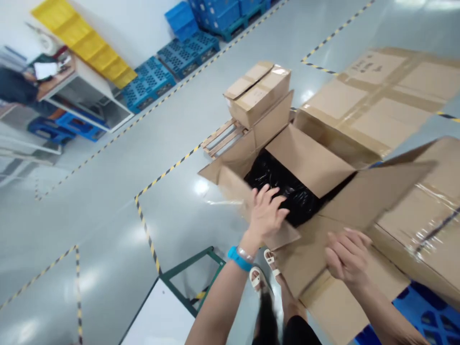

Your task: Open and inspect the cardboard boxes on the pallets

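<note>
In front of me stands an opened cardboard box [305,258] with its flaps spread outward. Black plastic [269,172] lies inside it, partly covered by a cardboard flap [311,158]. My left hand [266,213], wearing a blue wristband [240,258], reaches over the near-left flap [230,184] with its fingers apart. Over the box's near side is my right hand [347,254], its fingers curled in. Whether anything is inside that fist is hidden.
Taped cartons [427,225] flank the box on the right, above a blue pallet [427,311]. A smaller carton [260,91] stands behind, near a wooden pallet [224,139]. A green-framed white board [161,316] is at lower left. Another person [16,86] is at a desk.
</note>
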### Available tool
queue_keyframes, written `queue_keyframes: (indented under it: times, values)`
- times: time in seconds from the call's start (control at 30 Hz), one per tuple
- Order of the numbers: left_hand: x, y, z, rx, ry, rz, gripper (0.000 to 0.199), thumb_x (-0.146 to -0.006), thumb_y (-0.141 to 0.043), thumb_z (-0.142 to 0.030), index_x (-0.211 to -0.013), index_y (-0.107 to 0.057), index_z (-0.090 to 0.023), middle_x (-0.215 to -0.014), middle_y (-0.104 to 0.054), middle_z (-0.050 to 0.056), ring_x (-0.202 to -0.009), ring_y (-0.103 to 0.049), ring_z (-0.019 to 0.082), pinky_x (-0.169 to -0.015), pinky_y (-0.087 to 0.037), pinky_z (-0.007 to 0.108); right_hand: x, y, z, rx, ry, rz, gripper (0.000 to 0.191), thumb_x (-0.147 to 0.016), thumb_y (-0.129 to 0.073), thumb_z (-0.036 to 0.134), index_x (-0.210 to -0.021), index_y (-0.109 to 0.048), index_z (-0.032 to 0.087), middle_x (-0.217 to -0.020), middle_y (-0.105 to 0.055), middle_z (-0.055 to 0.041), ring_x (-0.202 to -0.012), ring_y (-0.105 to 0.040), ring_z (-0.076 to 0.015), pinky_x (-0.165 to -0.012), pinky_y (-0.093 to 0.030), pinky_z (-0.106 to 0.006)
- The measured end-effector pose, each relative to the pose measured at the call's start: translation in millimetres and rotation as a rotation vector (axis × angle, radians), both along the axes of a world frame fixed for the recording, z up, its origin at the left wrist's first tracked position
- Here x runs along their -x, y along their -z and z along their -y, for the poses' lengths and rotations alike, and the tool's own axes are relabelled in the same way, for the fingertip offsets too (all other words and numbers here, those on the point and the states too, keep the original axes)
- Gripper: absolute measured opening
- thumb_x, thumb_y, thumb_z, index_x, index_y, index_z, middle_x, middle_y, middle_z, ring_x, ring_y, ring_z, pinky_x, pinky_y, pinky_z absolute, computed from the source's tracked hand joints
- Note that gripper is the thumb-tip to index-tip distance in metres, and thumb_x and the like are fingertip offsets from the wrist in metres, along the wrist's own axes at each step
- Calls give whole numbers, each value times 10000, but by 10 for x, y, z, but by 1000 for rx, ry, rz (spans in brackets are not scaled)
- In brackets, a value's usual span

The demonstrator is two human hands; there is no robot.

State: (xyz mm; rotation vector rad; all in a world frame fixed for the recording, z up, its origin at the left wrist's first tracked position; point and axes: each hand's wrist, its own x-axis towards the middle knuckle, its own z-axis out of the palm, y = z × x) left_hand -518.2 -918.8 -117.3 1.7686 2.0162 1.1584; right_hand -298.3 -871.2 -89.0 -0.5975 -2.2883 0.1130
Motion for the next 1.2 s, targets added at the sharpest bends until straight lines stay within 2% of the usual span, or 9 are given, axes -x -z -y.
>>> queue_keyframes:
  times: [0.07, 0.17, 0.37, 0.57, 0.73, 0.87, 1.03, 1.13, 1.2]
  values:
    - [-96, 182, -196, 170, 192, 232, 534, -954, -419, -484, -1365, -525, -160, -1536, -385, 114, -1485, -205, 283, -1229, -139, 489, -315, 37, 56, -41, -15, 44, 198, -821, -472, 107, -690, -545, 236, -634, -635, -14, -683, -577, -197, -782, -409, -409]
    - [-144, 438, -90, 371, 298, 672, 583, -973, -306, -505, -1345, -558, -133, -1457, -493, 128, -1364, -446, 239, -1163, -343, 405, -473, 41, -11, -65, -46, 82, 231, -823, -430, 121, -667, -551, 240, -582, -624, 0, -681, -620, -209, -777, -407, -415]
    - [-403, 690, 961, 32, -342, 1012, 419, -959, -399, -424, -1093, -700, -165, -1219, -676, 87, -1178, -592, 205, -1078, -424, 366, 258, 14, -486, -236, -53, 105, 297, -898, -366, 204, -682, -566, 243, -649, -658, -47, -642, -596, -215, -797, -439, -420]
    - [-807, 953, 1516, 204, -467, 1195, 321, -884, -492, -350, -1036, -699, -157, -1096, -694, 108, -1032, -624, 225, -952, -474, 387, 1256, 727, -789, 40, 123, 510, 515, -952, -330, 452, -1239, -554, 87, -1335, -555, -217, -1270, -477, -332, -1095, -332, -546]
    - [-858, 1253, 1817, 358, -473, 1332, 382, -855, -488, -422, -1013, -659, -119, -950, -674, 120, -849, -618, 220, -802, -479, 365, 1366, 1224, -739, 260, 199, 706, 688, -954, -293, 524, -1481, -309, 82, -1562, -283, -201, -1443, -251, -349, -1118, -344, -546]
    - [-612, 1371, 1754, 367, -440, 1354, 402, -831, -505, -485, -1009, -626, -145, -955, -663, 102, -888, -609, 225, -858, -471, 371, 1342, 1257, -683, 272, 186, 557, 615, -955, -294, 491, -1412, -405, 96, -1497, -395, -195, -1411, -321, -312, -1142, -328, -517]
    - [-400, 1318, 1226, 300, -410, 1396, 543, -806, -583, -507, -1204, -497, -148, -1266, -579, 163, -1130, -582, 256, -1021, -449, 391, 1428, 1232, -544, 388, 201, 440, 563, -951, -319, 463, -1351, -460, 92, -1455, -442, -194, -1381, -356, -278, -1163, -290, -478]
    - [-461, 1303, 912, 268, -484, 1374, 771, -764, -658, -487, -1359, -316, -134, -1438, -424, 211, -1263, -513, 261, -1077, -430, 364, 1324, 1088, -794, 461, 235, 322, 525, -943, -330, 448, -1333, -470, 126, -1408, -488, -176, -1332, -397, -263, -1142, -305, -468]
    - [-533, 1314, 794, 266, -559, 1328, 853, -763, -659, -487, -1403, -222, -132, -1486, -356, 220, -1310, -479, 253, -1101, -416, 343, 1089, 896, -1185, 454, 438, 255, 516, -917, -362, 423, -1319, -477, 121, -1391, -492, -186, -1310, -398, -286, -1127, -295, -489]
